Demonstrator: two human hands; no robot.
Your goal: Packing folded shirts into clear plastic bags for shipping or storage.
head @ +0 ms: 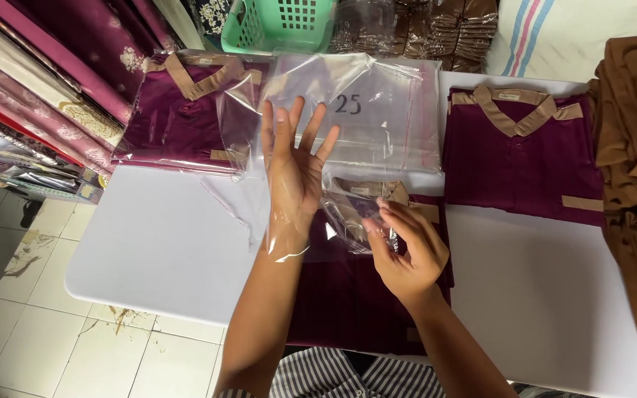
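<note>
Reaching up inside a clear thin plastic bag [348, 125], the left hand [294, 173] has its fingers spread wide apart, gripping nothing. The right hand [405, 247] pinches the bag's lower edge between thumb and fingertips. The bag hangs above a folded maroon shirt with a tan collar [355, 295] lying on the white table [156, 243]. A second folded maroon shirt [521, 166] rests further right, and a bagged maroon shirt [178, 110] lies at the back left.
</note>
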